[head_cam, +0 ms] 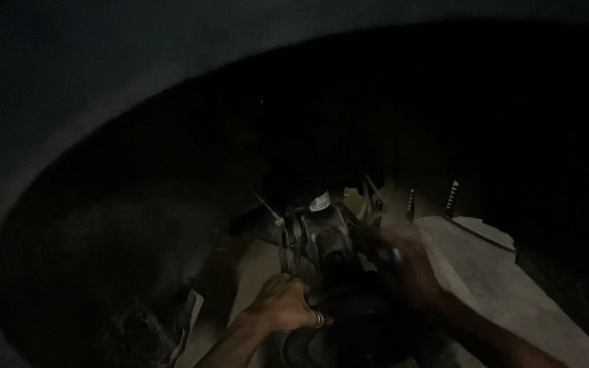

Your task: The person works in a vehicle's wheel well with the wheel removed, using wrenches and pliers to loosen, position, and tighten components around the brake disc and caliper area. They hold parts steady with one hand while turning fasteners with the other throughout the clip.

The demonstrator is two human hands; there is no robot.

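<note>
The view is very dark, looking into a vehicle's wheel arch. My left hand, with a ring on one finger, grips a dark rounded part low in the middle. My right hand is blurred and reaches to the metal hub assembly just above; whether it holds a tool there cannot be told. A thin cable with a white clip runs up to the left of the assembly.
A pale flat slab lies to the right under my right forearm. Two threaded studs stand behind it. The curved fender edge sweeps around the top and left. Dirt and a ragged liner piece sit at lower left.
</note>
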